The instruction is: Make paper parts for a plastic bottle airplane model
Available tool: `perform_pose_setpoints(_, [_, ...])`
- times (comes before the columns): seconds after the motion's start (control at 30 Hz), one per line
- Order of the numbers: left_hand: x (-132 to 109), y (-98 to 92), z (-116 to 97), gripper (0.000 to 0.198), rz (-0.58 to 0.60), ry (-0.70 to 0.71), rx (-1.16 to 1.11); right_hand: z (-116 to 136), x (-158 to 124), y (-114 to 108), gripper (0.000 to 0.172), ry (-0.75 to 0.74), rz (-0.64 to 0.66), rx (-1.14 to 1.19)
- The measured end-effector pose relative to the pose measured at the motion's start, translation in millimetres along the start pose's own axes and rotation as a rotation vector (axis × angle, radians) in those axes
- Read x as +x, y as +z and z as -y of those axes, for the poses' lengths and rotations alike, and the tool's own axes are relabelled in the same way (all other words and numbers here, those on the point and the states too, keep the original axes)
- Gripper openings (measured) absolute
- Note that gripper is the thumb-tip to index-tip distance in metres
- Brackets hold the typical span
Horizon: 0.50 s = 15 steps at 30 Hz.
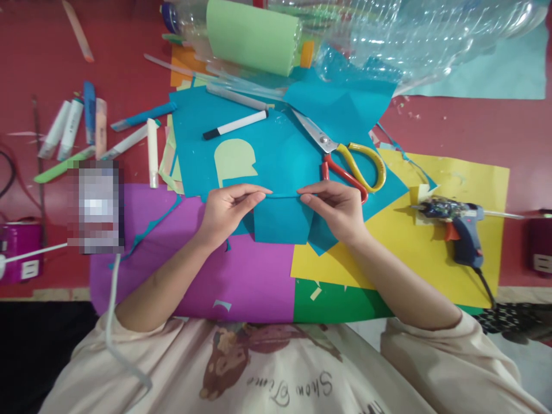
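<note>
Nearest is the person's cream shirt (pixel 302 368), with a white cable (pixel 112 305) running over its left side. Just beyond, a green sheet (pixel 345 302) and a purple sheet (pixel 250 287) lie along the near edge of the table, and a yellow sheet (pixel 397 241) spreads to the right.

Over these, 2 bare hands face each other. The left hand (pixel 230 213) pinches 1 end of a blue paper strip (pixel 283 196) between thumb and fingers; the right hand (pixel 338 210) pinches the other end the same way. The strip spans the gap between them, nearly level. A blue paper piece (pixel 282 224) shows right below it; whether the 2 are joined, I cannot tell.

Out to the right, a glue gun (pixel 466 230) rests on the yellow sheet, its nozzle pointing left. Out to the left is a phone-like device (pixel 101 207), its screen blurred.

Past the hands lies a large blue sheet (pixel 190 138), bearing a pale green cutout (pixel 233 158), a black-capped white marker (pixel 236 125) and scissors (pixel 345 158) with 1 yellow and 1 red handle, the handles near the right hand. More markers (pixel 89 112) are scattered left on the red table (pixel 38 75).

Farthest away, a bottle wrapped in light green paper (pixel 254 37) lies beside clear plastic bottles (pixel 409 34).
</note>
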State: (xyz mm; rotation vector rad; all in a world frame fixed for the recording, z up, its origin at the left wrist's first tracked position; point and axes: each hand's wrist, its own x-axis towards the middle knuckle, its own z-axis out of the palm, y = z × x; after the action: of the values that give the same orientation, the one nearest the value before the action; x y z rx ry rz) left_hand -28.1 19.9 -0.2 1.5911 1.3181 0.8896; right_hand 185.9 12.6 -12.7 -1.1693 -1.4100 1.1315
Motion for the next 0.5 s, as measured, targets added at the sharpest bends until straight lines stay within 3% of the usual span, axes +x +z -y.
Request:
perform_pose_setpoints(0.17, [0.9,-0.8,-0.8,0.033,0.018,-0.003,-0.012,-1.4,-0.9,0.4,0.007,-0.009,0.0,0.033])
perform_pose_setpoints(0.33, [0.1,-0.1,-2.7,0.038,0.084,-0.02,-0.018,0.7,-1.1,0.7,0.016,0.04,0.01,0.025])
perform_pose_setpoints(0.5, [-1.6,0.0,-2.7,0.028,0.134,-0.012,-0.021,3.1,-0.9,0.3,0.024,0.057,0.051,0.016])
